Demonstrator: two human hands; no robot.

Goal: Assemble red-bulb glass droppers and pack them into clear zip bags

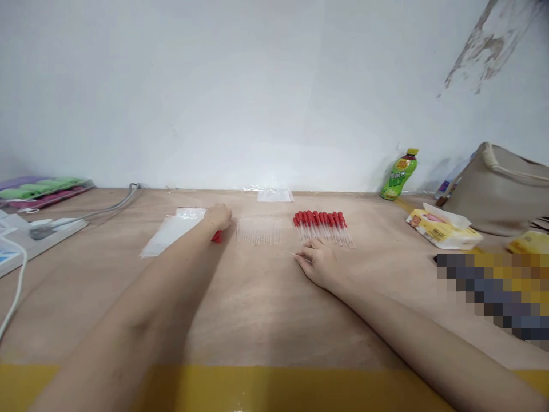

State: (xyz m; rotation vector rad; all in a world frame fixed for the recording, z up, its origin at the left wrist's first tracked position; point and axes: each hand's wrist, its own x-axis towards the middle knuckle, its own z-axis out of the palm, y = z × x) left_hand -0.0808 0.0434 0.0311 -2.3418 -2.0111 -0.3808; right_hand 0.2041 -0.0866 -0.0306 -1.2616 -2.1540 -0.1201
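Note:
My left hand (218, 217) reaches to the far left part of the table, its fingers bent down over red rubber bulbs (217, 236). What its fingertips hold, if anything, is hidden. Pinched in my right hand (318, 264) is a thin clear tube (290, 252) pointing left. Between the hands lies a row of similar clear tubes (258, 231), side by side. Just beyond my right hand sits a row of droppers (321, 224) with red bulbs facing the wall. Clear plastic bags (165, 236) lie in a stack left of my left hand, partly behind the forearm.
A small clear packet (274, 195) lies by the wall. On the right are a green drink bottle (398, 176), a tissue pack (444, 228) and a beige bag (500, 191). A power strip (47, 237) with cables and colourful packs (43, 189) occupy the left.

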